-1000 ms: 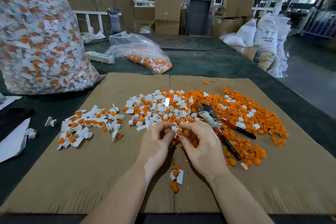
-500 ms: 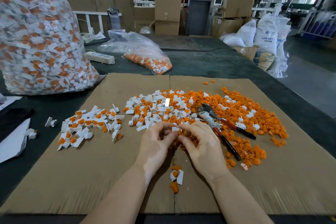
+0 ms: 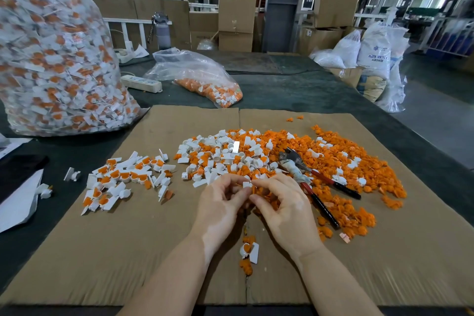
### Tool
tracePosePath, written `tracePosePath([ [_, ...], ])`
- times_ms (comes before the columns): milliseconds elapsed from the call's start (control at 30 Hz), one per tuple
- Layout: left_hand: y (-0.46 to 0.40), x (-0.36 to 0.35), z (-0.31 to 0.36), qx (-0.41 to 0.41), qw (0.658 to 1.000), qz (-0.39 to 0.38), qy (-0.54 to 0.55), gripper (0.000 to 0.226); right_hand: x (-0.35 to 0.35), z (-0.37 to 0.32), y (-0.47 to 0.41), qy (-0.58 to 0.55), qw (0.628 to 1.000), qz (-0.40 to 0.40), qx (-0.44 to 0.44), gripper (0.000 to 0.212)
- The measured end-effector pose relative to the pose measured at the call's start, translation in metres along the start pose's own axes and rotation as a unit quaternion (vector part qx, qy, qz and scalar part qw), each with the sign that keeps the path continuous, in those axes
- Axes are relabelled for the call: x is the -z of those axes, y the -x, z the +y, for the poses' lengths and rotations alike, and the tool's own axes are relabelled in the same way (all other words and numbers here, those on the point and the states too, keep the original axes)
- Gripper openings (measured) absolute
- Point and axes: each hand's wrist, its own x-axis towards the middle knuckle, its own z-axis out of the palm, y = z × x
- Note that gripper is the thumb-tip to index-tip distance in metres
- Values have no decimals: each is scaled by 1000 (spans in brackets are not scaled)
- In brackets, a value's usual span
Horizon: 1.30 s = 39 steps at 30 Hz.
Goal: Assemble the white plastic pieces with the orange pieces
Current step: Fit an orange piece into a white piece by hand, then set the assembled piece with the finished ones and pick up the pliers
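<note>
Left hand (image 3: pixel 220 202) and right hand (image 3: pixel 284 205) pinch one white piece (image 3: pixel 247 184) – its orange mate hidden – big bag (image 3: pixel 51 59) holds assembled pieces

Red-and-black-handled pliers (image 3: pixel 314 182) are lying on the cardboard sheet (image 3: pixel 154 251) that is covering the dark table (image 3: pixel 295 90). A white power strip (image 3: pixel 141 84) is sitting farther back, near a grey water bottle (image 3: pixel 162 32). Cardboard boxes (image 3: pixel 236 22) and white sacks (image 3: pixel 375 51) are standing behind.
</note>
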Motion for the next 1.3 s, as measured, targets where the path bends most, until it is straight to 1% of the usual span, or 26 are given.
tracePosePath([
  [233,0,1,0,-2,1000,1,-14,10,-1,0,0,2,1000,-6,3,23],
  [333,-1,0,0,-2,1000,11,-17,8,0,-1,0,16,1000,9,-8,23],
  [433,-2,-1,0,3,1000,17,-9,9,5,1,-2,74,995,48,-49,29],
  [500,-2,-1,-1,4,1000,16,-8,10,13,3,-6,143,981,62,-120,36],
  [533,-2,-1,-1,3,1000,15,-8,10,18,6,-9,186,966,43,-174,43],
  [600,-2,-1,-2,-3,1000,15,-11,11,30,15,-13,282,917,-40,-278,58],
  [667,-2,-1,-2,-7,1000,17,-11,11,38,25,-18,314,878,-121,-340,65],
  [733,-2,-1,-2,-4,1000,17,-6,11,43,32,-22,312,861,-171,-365,62],
  [833,-2,-1,-2,-1,1000,17,-6,10,46,34,-29,330,847,-201,-364,53],
  [900,-2,-1,-2,0,1000,18,-10,9,48,34,-31,333,847,-204,-360,48],
  [933,-2,-1,-2,0,1000,19,-12,9,49,34,-32,325,853,-196,-359,46],
  [1033,-2,-1,-1,5,1000,19,-7,8,53,30,-33,304,877,-155,-337,43],
  [1133,-2,0,1,21,999,19,24,8,57,17,-31,265,905,-142,-301,37],
  [1233,-6,0,6,70,992,32,103,12,59,2,-28,171,924,-189,-283,26],
  [1300,-10,0,11,105,979,49,167,14,61,-8,-26,76,926,-231,-289,19],
])
